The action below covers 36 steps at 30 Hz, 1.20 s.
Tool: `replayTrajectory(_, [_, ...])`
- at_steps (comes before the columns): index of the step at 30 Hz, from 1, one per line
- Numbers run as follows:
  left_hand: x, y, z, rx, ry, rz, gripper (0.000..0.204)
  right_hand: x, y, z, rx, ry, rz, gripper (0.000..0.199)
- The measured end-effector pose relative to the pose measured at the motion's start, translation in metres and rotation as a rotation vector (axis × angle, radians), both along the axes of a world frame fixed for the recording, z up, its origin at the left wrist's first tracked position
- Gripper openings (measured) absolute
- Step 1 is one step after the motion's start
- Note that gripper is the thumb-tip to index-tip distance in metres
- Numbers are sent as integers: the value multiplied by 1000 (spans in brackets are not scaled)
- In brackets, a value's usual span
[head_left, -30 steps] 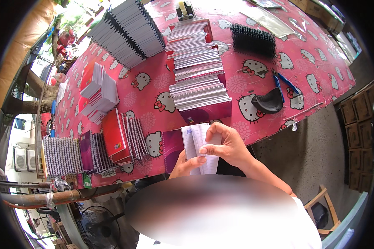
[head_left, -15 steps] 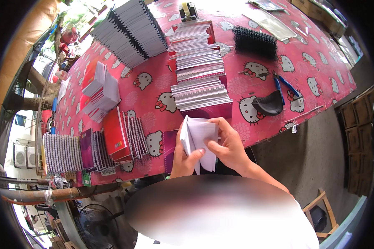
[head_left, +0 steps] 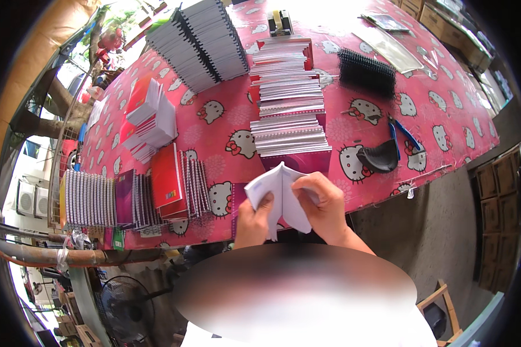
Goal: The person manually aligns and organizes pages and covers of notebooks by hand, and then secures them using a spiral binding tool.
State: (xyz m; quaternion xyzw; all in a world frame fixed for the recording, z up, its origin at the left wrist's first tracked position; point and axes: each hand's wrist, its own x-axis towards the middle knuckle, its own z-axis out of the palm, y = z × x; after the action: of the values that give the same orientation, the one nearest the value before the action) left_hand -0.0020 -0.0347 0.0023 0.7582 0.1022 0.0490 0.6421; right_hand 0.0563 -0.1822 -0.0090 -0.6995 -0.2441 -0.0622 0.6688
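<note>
An opened small notebook [head_left: 266,188] with white pages is held between my two hands in front of the table edge. On its left side, my left hand [head_left: 253,222] grips the pages, thumb on top. My right hand [head_left: 325,208] has its fingers bent and thumb and fingertips together at the upper edge of the right-hand pages. Just beyond them runs a long row of stacked paper booklets [head_left: 289,101] with red and purple covers. Part of a purple cover [head_left: 240,199] shows on the table beside my left hand.
On the pink patterned table [head_left: 237,115] stand spiral notebooks [head_left: 90,199], red-covered booklets [head_left: 150,124] and tall bound stacks [head_left: 200,49]. Black binding coils [head_left: 367,75], blue-handled pliers [head_left: 395,136], a black curved piece [head_left: 379,157] and a tape dispenser [head_left: 279,23] lie farther off.
The notebook has been spread wider, its pages fanned left and right. My right fingers have curled in at the page edge. The whole view has shifted slightly.
</note>
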Motion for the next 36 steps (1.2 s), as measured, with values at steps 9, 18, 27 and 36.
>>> replayTrajectory(9, [22,53,18,-562,-33,308,36,28,-57,7,377,251,-107,18])
replayTrajectory(18, [120,100,-29,1194,213,227,43,23,-60,-2,757,573,180,31])
replayTrajectory(27, [19,42,13,116,-50,-74,34,18,-57,-20,722,674,208,35])
replayTrajectory(36, [-8,19,-14,-348,114,-244,21,2,-19,-11,435,457,177,55])
